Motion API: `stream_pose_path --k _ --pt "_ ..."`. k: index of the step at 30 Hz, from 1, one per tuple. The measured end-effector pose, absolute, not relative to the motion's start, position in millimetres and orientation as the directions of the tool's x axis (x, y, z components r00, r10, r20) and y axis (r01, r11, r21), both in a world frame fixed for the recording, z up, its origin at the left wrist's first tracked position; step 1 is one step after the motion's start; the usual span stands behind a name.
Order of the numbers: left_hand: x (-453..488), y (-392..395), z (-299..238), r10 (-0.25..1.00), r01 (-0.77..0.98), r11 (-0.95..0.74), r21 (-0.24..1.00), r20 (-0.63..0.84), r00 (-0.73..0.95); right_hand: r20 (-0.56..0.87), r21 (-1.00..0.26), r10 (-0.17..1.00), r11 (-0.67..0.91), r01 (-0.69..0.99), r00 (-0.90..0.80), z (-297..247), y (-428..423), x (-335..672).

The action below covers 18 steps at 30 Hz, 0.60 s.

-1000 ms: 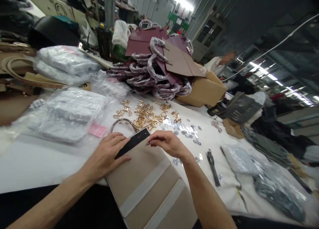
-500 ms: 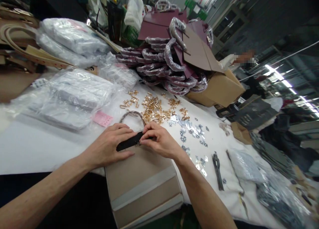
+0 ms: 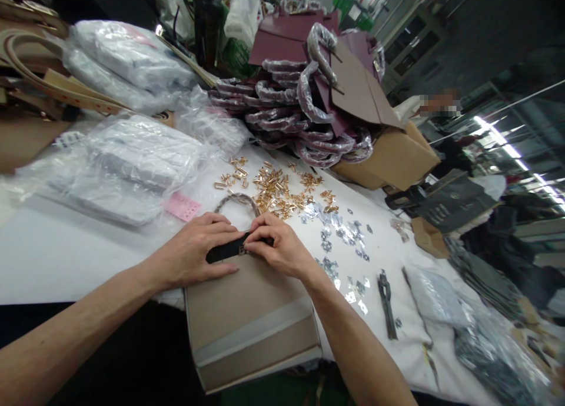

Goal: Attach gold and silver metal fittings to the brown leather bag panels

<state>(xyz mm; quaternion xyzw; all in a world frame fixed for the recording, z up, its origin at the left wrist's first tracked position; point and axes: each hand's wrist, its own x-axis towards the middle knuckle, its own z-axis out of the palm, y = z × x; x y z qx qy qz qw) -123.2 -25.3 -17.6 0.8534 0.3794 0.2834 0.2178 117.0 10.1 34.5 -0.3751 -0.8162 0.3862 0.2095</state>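
Note:
A taupe handbag lies tilted at the front edge of the table, its pale inner bands toward me. My left hand grips the bag's far edge, fingers and thumb on either side of a black strip. Pinched at the strip's right part, the fingers of my right hand are closed on a small metal fitting, mostly hidden by the fingertips. Beyond the hands stands a wrapped handle loop of the bag.
Gold fittings and silver plates lie scattered on the white table. Dark pliers rest at right. Plastic-wrapped packs stand left. Burgundy bag pieces with wrapped handles are piled at the back beside a cardboard box.
The view and the bag have shifted slightly. My right fingertips have moved a little left along the black strip, and the small metal fitting shows more clearly. My left hand keeps its hold.

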Motion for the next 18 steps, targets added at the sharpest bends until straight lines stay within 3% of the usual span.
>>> stream_pose_path --k 18 --pt "-124 -26 -20 0.789 0.526 -0.592 0.611 0.306 0.533 0.167 -0.720 0.804 0.495 0.487 -0.570 17 -7 118"
